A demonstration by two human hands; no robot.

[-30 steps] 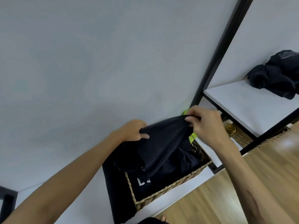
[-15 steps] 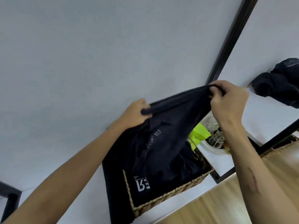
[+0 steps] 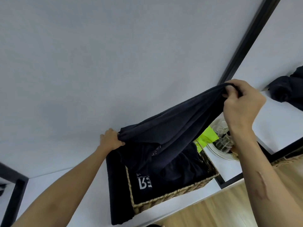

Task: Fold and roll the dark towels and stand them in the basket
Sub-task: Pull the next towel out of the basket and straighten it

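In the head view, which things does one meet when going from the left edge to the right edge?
Left hand → dark towel stretched between the hands → green cloth → right hand → dark pile on the shelf.

The dark towel point(image 3: 172, 128) hangs stretched above the woven basket point(image 3: 172, 196), its lower part draped inside and over the basket's left wall; white lettering, apparently mirrored, faces outward.

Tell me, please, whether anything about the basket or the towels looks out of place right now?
Yes. One dark towel hangs over the left rim of the wicker basket, draping outside it unrolled. Another dark bundle lies crumpled on the higher shelf at right.
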